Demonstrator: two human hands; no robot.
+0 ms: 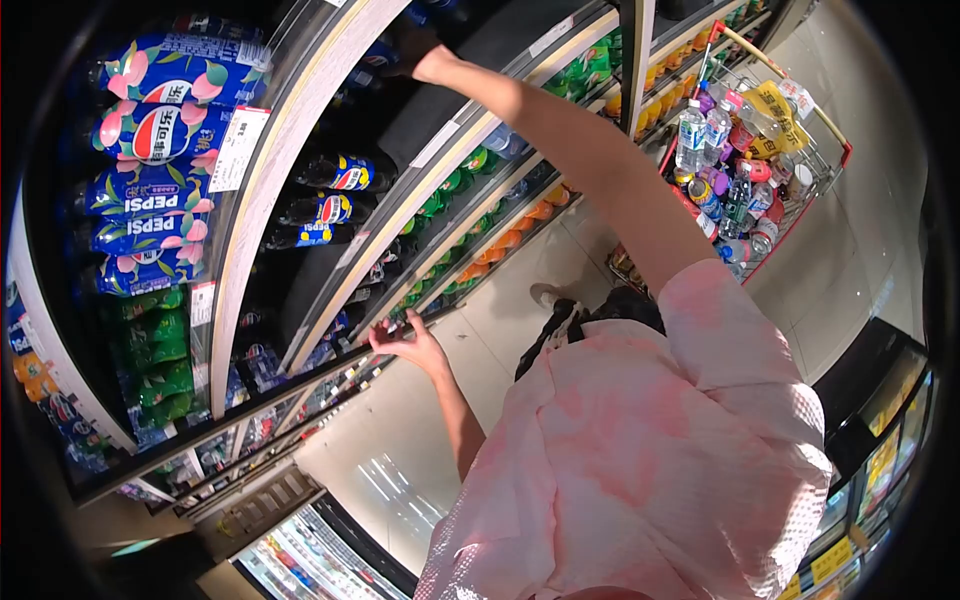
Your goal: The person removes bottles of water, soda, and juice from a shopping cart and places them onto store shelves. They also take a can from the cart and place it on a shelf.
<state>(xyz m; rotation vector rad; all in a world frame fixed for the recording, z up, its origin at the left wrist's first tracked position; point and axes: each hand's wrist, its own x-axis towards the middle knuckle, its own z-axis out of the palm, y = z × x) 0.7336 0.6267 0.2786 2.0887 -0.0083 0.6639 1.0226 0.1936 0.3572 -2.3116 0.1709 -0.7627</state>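
My right arm stretches up and to the left, and my right hand (422, 58) is inside a dark shelf bay, beside dim blue-labelled bottles (375, 60). Its fingers are lost in shadow, so what it holds, if anything, is hidden. Lower down, my left hand (408, 346) is near the shelf edge with its fingers apart and nothing in it. Between the two hands, dark cola bottles with blue and yellow labels (345, 172) lie in view on a shelf. Blue Pepsi bottles with pink peach prints (155, 130) fill the shelf at the left.
A shopping cart (848, 155) full of bottles and cans stands at the upper right. Green bottles (160, 345) and orange bottles (500, 245) line other shelves. White price tags (238, 150) hang on the shelf edges. A glass-fronted case (890, 420) is at the right.
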